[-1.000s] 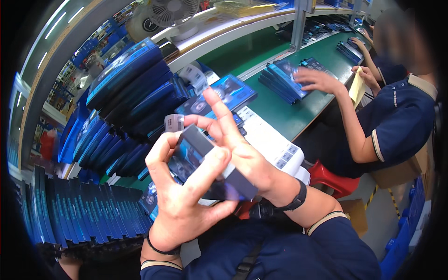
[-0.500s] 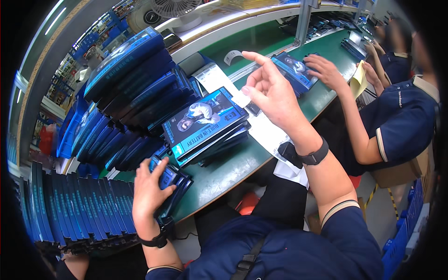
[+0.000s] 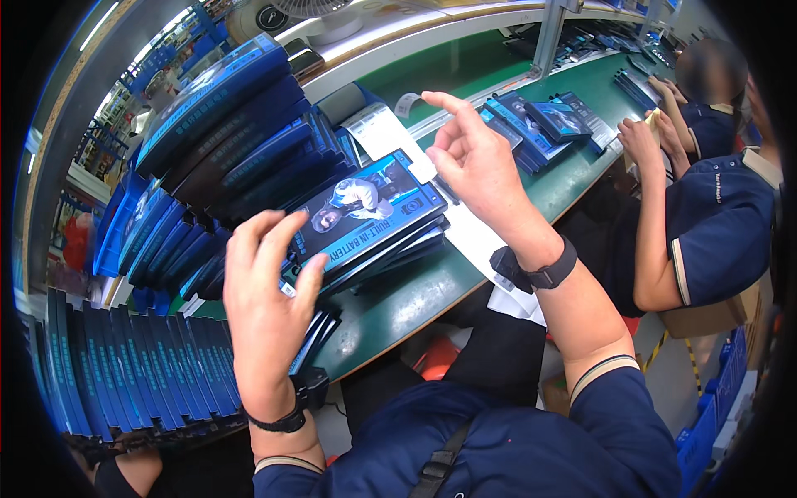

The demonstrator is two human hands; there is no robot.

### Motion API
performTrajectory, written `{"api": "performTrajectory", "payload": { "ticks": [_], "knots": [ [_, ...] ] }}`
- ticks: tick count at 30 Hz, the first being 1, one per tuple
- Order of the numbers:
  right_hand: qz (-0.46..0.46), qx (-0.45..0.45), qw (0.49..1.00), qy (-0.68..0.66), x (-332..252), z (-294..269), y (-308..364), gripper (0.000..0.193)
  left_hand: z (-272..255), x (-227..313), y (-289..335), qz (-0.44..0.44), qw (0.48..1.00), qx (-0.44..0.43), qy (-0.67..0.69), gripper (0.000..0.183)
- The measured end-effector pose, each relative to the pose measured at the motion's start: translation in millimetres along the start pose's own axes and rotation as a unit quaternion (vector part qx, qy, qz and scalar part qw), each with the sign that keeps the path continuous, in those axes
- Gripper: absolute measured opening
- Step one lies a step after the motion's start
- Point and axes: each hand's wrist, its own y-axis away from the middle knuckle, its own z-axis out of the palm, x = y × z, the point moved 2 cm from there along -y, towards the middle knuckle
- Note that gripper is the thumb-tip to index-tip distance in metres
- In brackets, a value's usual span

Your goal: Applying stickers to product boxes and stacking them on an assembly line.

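A blue-and-black printed box (image 3: 365,207) lies on top of a short stack of flat boxes in front of me. My left hand (image 3: 270,307) hovers at its near left end, thumb and fingers apart. A small pile of boxes (image 3: 317,339) shows partly behind that hand. At the far right corner of the top box is my right hand (image 3: 481,170), index finger stretched out and thumb apart from it. A small white label (image 3: 422,169) sits at that corner, by the thumb. Another curled white label (image 3: 407,104) is beside the index fingertip; contact there is unclear.
Tall piles of boxes (image 3: 220,124) rise behind on the left, with a row of upright boxes (image 3: 137,365) nearer me. A white label strip (image 3: 378,133) crosses the green table (image 3: 390,319). More boxes (image 3: 540,129) lie at right, near two co-workers. A fan (image 3: 320,21) stands at the back.
My left hand has risen from the small pile to the top box's left end. My right hand has barely moved. A co-worker's hand has left the boxes at right, where one now lies tilted.
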Motion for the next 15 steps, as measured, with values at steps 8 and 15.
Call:
{"api": "performTrajectory", "payload": {
  "ticks": [8,15],
  "knots": [
    [-0.006,-0.002,1.0,0.011,2,3,0,0.056,48,20,-43,0.083,0.989,-0.123,-0.011,0.068],
    [-0.019,-0.02,0.999,0.038,10,3,1,0.056,75,13,-50,0.09,0.976,-0.197,0.024,0.071]
  ]
}}
